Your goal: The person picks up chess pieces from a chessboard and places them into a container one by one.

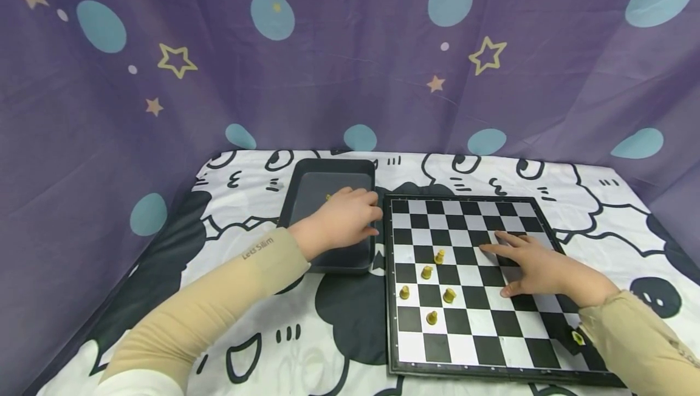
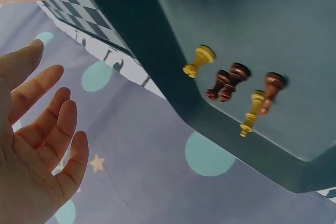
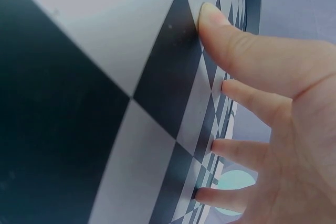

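Over the right side of a dark tray [image 1: 361, 262], my left hand [image 1: 347, 217] hovers with fingers loosely bent and nothing in them. The left wrist view shows gold chess pieces [image 2: 199, 60] and dark red chess pieces [image 2: 236, 78] lying inside the tray, apart from that hand. My right hand [image 1: 538, 265] is spread over the right half of a black-and-white chessboard [image 1: 481, 326], its fingertips at the squares. No piece is under its fingers in the right wrist view. Several gold chess pieces [image 1: 449, 295] stand on the board's left part.
The tray stands left of the board on a cloth [image 1: 262, 323] printed with black-and-white cartoon figures. Behind hangs a purple curtain [image 1: 328, 80] with stars and blue ovals. Beside the right sleeve, a small dark object [image 1: 571, 340] with a yellow-green spot overlaps the board's near right corner.
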A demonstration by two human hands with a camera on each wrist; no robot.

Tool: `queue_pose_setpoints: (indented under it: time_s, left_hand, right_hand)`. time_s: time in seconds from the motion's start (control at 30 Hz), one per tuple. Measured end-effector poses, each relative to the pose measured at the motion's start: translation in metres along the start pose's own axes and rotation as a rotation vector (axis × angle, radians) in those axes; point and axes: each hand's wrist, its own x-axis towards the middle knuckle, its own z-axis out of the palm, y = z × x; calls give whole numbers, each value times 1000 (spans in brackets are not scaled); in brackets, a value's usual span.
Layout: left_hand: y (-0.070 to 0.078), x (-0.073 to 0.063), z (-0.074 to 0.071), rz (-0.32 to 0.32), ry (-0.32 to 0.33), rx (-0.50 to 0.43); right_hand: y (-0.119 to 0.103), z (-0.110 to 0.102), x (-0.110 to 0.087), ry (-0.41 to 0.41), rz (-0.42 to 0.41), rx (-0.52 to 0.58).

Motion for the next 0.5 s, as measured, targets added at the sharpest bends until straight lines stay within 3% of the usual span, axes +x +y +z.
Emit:
queue_pose_setpoints:
  time_s: [0.5]
  left_hand:
    - [17,4,-5,110,41,46]
  right_hand:
    - [-1,0,0,-2,6,3]
